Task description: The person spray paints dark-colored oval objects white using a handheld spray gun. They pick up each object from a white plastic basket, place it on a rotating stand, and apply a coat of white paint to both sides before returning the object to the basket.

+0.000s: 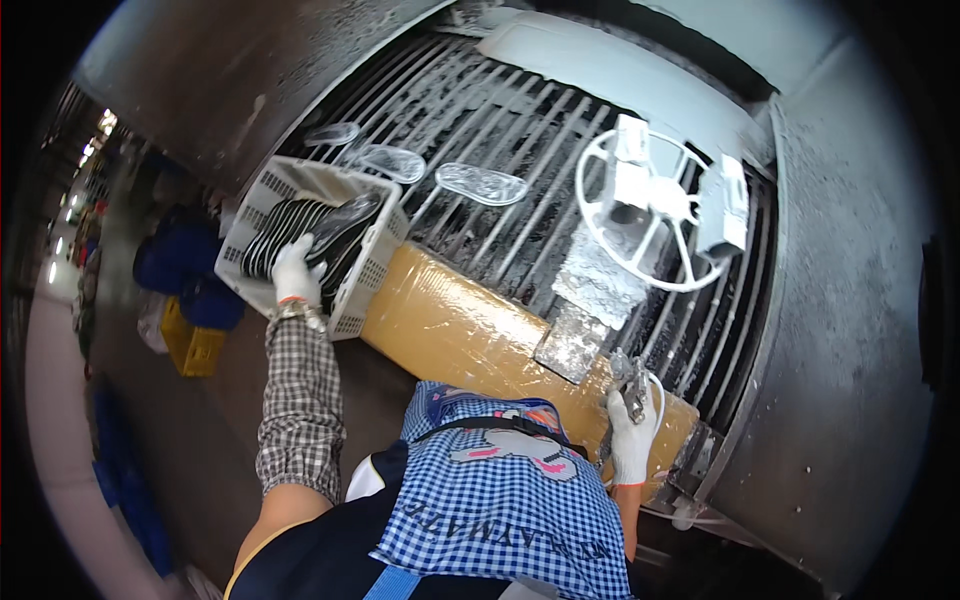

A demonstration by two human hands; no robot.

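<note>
My left hand (pixel 297 272), in a white glove, is at the near side of a white plastic crate (pixel 362 282). Its fingers close on the edge of a dark shoe sole (pixel 345 222), one of a tightly packed row of soles in that crate. Over at the right, my right hand (pixel 630 440), also gloved, grips a metal spray gun (pixel 632 378) with a pale hose curving beside it. Beyond the gun stands a white spoked wheel (pixel 690 284) carrying white blocks (pixel 725 205). Exactly how the left fingertips hold the sole is partly hidden.
Several clear-topped soles (pixel 482 184) lie on the metal bars (pixel 520 235) beyond the crate. A tape-covered brown board (pixel 450 315) runs along the front edge. Metal side walls (pixel 850 260) enclose the bars. A yellow crate (pixel 195 340) sits on the floor at left.
</note>
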